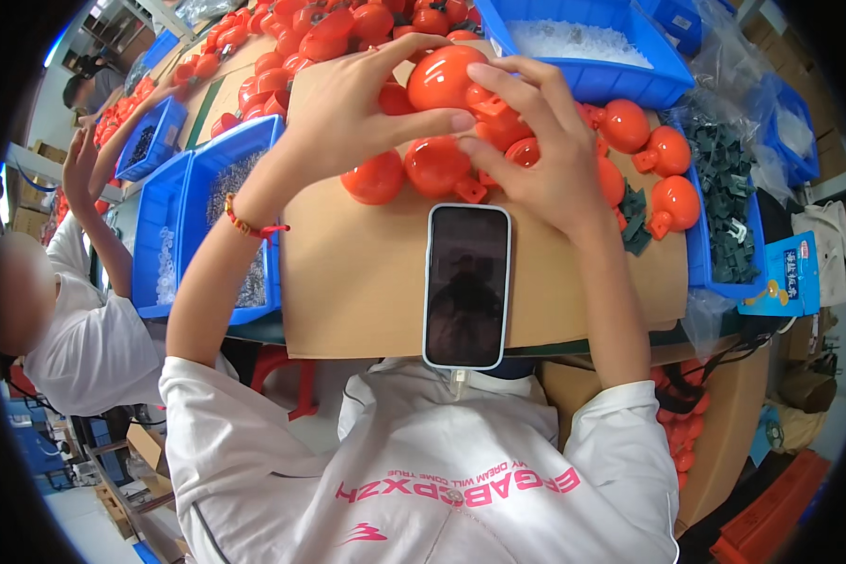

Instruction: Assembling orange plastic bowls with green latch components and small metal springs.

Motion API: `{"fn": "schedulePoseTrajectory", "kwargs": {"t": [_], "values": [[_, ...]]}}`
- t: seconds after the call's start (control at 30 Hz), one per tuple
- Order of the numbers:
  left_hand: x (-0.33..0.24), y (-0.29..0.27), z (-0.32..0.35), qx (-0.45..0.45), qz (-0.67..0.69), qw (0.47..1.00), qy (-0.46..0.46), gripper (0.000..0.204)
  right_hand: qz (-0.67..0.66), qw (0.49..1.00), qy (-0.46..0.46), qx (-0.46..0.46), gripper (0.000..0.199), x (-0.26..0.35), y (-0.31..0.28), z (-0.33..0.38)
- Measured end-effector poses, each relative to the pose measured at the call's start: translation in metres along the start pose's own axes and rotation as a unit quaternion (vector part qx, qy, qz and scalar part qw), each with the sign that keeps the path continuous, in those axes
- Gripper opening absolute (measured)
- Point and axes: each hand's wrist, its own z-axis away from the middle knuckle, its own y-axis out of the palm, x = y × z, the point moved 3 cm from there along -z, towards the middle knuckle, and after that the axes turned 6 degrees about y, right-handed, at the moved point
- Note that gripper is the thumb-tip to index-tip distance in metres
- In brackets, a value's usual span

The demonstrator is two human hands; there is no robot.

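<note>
Both hands — left hand (348, 103), right hand (545, 155) — clamped one orange bulb (442, 77) just beyond the phone (466, 282); judged light, rigid, glossy-slick — grip its round body.

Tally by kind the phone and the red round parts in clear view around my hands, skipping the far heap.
Held red round part, in left hand and right hand: 1
Loose red round parts below the left hand: 2
Loose red round parts right of the right hand: 3
Phone: 1
Total: 7
</note>
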Motion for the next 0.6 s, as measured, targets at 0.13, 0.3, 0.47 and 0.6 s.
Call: {"fn": "schedulePoseTrajectory", "kwargs": {"t": [0.13,0.3,0.47,0.6], "values": [[0.001,0.004,0.005,-0.013,0.021,0.999,0.036,0.051,-0.011,0.998,-0.033,-0.052,0.03,-0.005,-0.004,0.0],[0.007,0.0,0.012,-0.155,0.242,0.955,0.073,0.05,-0.222,0.962,0.153,-0.047,0.019,-0.009,-0.005,0.005],[-0.001,-0.002,0.017,-0.181,0.286,0.929,0.151,0.07,-0.416,0.883,0.215,-0.043,0.019,-0.017,-0.009,0.004],[-0.014,-0.004,0.022,-0.214,0.44,0.862,0.132,0.062,-0.483,0.851,0.202,-0.037,0.019,-0.016,-0.008,0.004]]}}
